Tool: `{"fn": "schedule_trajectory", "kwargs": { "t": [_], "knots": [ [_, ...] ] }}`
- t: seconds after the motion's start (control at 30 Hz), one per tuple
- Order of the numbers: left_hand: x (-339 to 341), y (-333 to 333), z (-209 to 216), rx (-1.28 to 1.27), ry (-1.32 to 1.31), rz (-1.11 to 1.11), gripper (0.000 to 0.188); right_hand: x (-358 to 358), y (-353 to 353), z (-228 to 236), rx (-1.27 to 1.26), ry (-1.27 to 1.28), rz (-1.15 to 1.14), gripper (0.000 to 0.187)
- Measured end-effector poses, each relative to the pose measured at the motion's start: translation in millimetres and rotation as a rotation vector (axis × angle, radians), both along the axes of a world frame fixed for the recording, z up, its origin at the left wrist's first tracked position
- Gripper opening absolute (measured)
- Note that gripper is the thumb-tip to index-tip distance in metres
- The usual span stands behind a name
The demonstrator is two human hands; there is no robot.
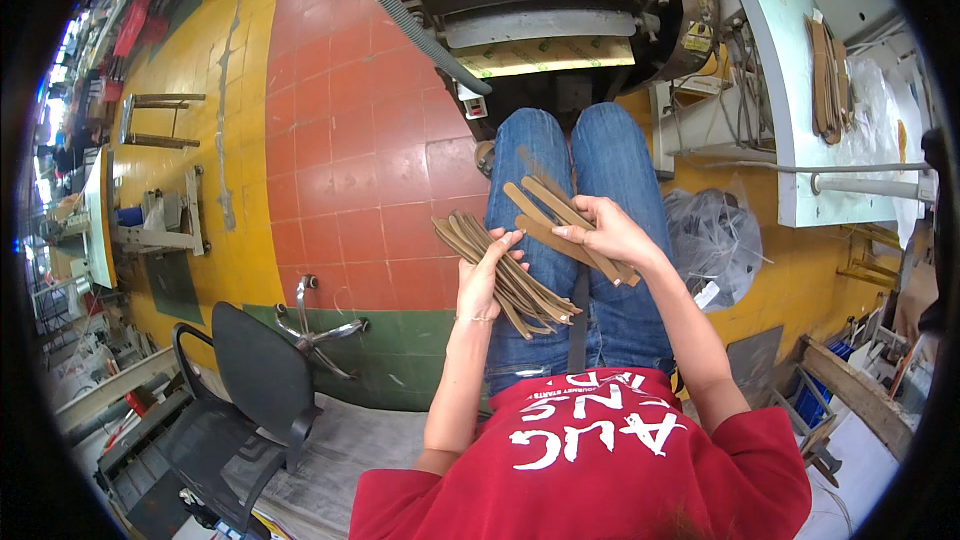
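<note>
Over my lap, my left hand (482, 275) is closed round a thick bundle of long, narrow brown strips (515, 290) with rounded ends. A few similar flat tan strips (555, 215) are fanned out in my right hand (607, 235), gripped between thumb and fingers. The two hands are close together, and the left ends of the right-hand strips lie near the top of the bundle. What the strips are made of I cannot tell; they look like leather or a similar sheet. My jeans (620, 155) are beneath both hands.
A roller machine (540, 25) stands just ahead of my knees. On the pale table (770, 50) at the right lies another pile of brown strips (828, 80). A clear plastic bag (710, 240) is beside my right leg. A black chair (265, 370) stands at the left.
</note>
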State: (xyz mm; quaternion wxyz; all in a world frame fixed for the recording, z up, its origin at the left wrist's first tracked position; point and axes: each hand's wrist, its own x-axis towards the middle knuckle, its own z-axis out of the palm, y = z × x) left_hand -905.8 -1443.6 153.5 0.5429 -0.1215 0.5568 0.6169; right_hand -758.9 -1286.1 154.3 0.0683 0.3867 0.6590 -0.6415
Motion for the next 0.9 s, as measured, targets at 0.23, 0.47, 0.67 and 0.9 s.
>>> {"fn": "schedule_trajectory", "kwargs": {
  "t": [0.23, 0.47, 0.67, 0.9],
  "knots": [
    [0, 7, -2, -0.020, 0.006, -0.012, 0.032, -7, -4, -11, -0.309, 0.089, -0.118, 0.034],
    [0, 10, 1, 0.036, -0.002, 0.000, 0.029, 0, 2, -10, 0.132, -0.099, -0.080, 0.030],
    [0, 15, 15, 0.274, -0.048, -0.065, 0.029, -1, 7, 2, 0.075, 0.069, -0.278, 0.023],
    [2, 27, 28, 0.502, -0.162, -0.124, 0.037, 0, 8, 72, -0.329, 0.339, -0.235, 0.027]
  ]
}}
